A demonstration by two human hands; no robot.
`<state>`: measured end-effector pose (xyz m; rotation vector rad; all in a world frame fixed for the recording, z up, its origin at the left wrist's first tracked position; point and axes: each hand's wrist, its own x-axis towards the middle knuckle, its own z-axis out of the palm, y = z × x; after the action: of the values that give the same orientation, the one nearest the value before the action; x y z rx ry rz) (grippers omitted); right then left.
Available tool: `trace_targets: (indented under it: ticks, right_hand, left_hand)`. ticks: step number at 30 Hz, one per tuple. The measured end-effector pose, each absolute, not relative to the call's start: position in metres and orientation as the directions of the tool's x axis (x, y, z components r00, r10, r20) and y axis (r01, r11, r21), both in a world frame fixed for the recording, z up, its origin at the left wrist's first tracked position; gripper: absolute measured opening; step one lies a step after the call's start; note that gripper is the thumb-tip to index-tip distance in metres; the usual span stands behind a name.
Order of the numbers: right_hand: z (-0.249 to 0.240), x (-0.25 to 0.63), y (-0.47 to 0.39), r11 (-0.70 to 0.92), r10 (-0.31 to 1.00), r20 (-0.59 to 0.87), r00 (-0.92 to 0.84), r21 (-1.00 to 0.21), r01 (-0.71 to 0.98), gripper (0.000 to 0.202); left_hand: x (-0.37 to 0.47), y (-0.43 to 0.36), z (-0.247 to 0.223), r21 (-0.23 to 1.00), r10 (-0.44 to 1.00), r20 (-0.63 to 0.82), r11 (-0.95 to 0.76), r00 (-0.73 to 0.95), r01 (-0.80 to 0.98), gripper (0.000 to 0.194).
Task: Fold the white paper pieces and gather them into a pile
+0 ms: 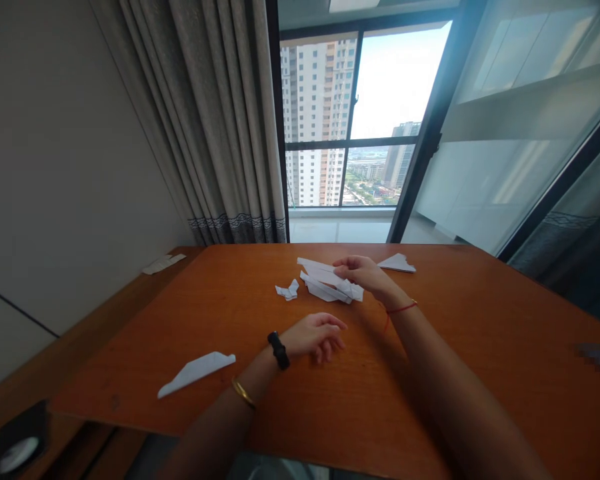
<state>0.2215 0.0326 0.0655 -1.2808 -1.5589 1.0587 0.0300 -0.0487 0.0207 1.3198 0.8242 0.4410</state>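
My right hand (361, 273), with a red string bracelet at its wrist, pinches a white folded paper airplane (320, 270) near the middle of the table. More folded white paper (323, 289) lies directly under and in front of it, and I cannot tell where one piece ends. My left hand (317, 337) hovers nearer to me with loosely curled, parted fingers and nothing in them. Just left of the held airplane sits a small crumpled-looking folded paper (288, 291). Another folded paper plane (397, 263) rests beyond my right wrist, and a long one (197, 373) lies at the left front.
The brown wooden table (455, 400) reaches toward a window (350, 140) and a grey curtain (220, 133). Flat pale paper (164, 264) lies at the left, by the wall. A dark object with a white oval (20, 443) is at the lower left.
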Motion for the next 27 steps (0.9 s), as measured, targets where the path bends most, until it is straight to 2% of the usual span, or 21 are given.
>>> trace_targets:
  ticks: [1,3,4,6,8,10,12,14,17,20,23,25,27]
  right_hand:
    - [0.065,0.221,0.033,0.126,0.987,0.090,-0.136,-0.950,0.284,0.033]
    - [0.063,0.221,0.034,0.137,0.985,0.099,-0.142,-0.946,0.295,0.031]
    - [0.062,0.222,0.035,0.144,0.985,0.105,-0.140,-0.940,0.308,0.029]
    - [0.059,0.224,0.038,0.141,0.987,0.101,-0.128,-0.924,0.356,0.025]
    - [0.057,0.227,0.040,0.108,0.991,0.063,-0.120,-0.905,0.411,0.021]
    - [0.056,0.227,0.041,0.071,0.993,0.021,-0.117,-0.895,0.441,0.019]
    - [0.055,0.226,0.042,0.051,0.994,0.000,-0.113,-0.893,0.448,0.017]
    - [0.055,0.225,0.042,0.043,0.994,-0.007,-0.109,-0.892,0.450,0.017]
    - [0.055,0.224,0.041,0.029,0.994,-0.022,-0.106,-0.892,0.450,0.019]
    - [0.057,0.227,0.039,0.016,0.993,-0.038,-0.110,-0.892,0.451,0.022]
    - [0.060,0.231,0.037,0.008,0.993,-0.047,-0.112,-0.896,0.444,0.025]
    - [0.064,0.233,0.036,0.003,0.994,-0.046,-0.104,-0.902,0.433,0.026]
    - [0.067,0.235,0.034,0.002,0.994,-0.043,-0.096,-0.907,0.420,0.027]
  left_hand:
    - [0.029,-0.057,0.028,0.963,0.709,-0.262,0.151,0.655,0.223,0.032]
    - [0.016,-0.073,0.044,0.933,0.753,-0.154,-0.102,0.640,0.345,0.032]
    - [0.003,-0.080,0.052,0.873,0.777,-0.096,-0.234,0.622,0.428,0.030]
    - [-0.037,-0.091,0.063,0.727,0.842,-0.072,-0.323,0.534,0.606,0.028]
    - [-0.089,-0.097,0.066,0.565,0.923,-0.076,-0.272,0.378,0.779,0.028]
    - [-0.143,-0.100,0.062,0.373,0.982,-0.112,-0.099,0.151,0.923,0.036]
    - [-0.187,-0.102,0.053,0.222,0.978,-0.206,0.084,-0.037,0.971,0.053]
    - [-0.212,-0.104,0.043,0.162,0.951,-0.291,0.155,-0.103,0.975,0.062]
    - [-0.219,-0.105,0.031,0.166,0.928,-0.364,0.142,-0.073,0.976,0.048]
    - [-0.211,-0.101,0.028,0.207,0.932,-0.363,0.058,0.022,0.977,0.028]
    - [-0.203,-0.094,0.033,0.249,0.932,-0.353,0.015,0.076,0.968,0.023]
    - [-0.196,-0.089,0.039,0.320,0.930,-0.355,0.027,0.093,0.947,0.020]
    - [-0.181,-0.080,0.047,0.456,0.941,-0.310,0.023,0.134,0.890,0.020]
